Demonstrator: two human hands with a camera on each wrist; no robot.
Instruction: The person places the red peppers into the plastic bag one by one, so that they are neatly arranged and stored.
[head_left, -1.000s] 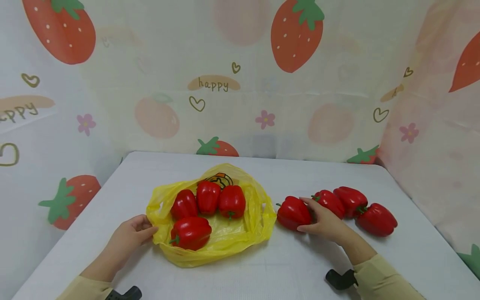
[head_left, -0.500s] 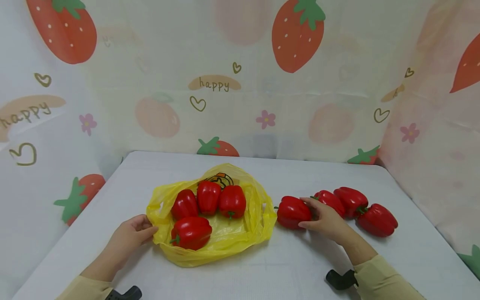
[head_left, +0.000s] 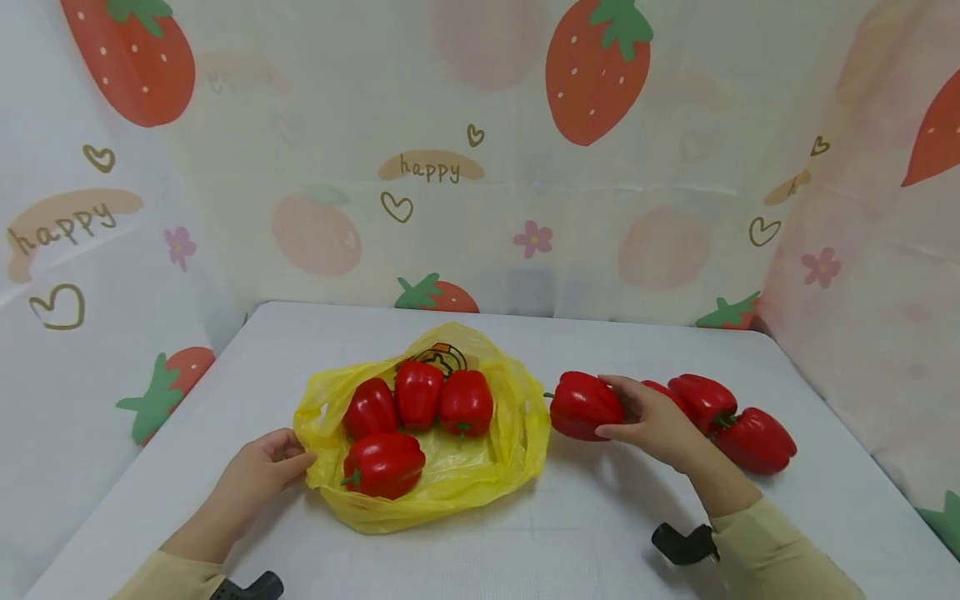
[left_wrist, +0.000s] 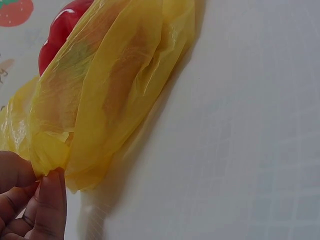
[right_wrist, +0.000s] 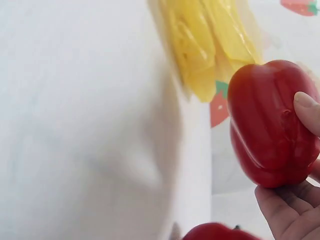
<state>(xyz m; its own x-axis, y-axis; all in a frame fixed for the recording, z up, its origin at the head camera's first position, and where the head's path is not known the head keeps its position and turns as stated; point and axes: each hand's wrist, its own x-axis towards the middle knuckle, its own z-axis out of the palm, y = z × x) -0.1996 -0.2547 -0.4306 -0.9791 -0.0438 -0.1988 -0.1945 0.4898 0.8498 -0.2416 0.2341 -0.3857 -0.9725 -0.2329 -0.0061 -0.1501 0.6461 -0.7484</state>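
Observation:
A yellow plastic bag [head_left: 450, 497] lies spread on the table with its mouth open, several red bell peppers inside, one of them [head_left: 384, 465] near the front. My left hand [head_left: 258, 471] pinches the bag's left edge between thumb and fingers; the left wrist view shows the gathered plastic [left_wrist: 52, 155] at the fingertips. To the right of the bag, my right hand [head_left: 656, 421] grips a red bell pepper [head_left: 583, 407] by its blunt end, stem toward the bag. In the right wrist view this pepper [right_wrist: 270, 125] is raised off the table, thumb on one side and fingers on the other.
Behind the right hand, more bell peppers lie close together, among them one at the back [head_left: 702, 400] and one at the right [head_left: 756, 442]. The white table [head_left: 525, 550] meets a fruit-patterned curtain [head_left: 480, 233] at its far edge.
My right hand has lifted the bell pepper from the table and moved it slightly up toward the bag's right rim. The left hand stays at the bag's edge.

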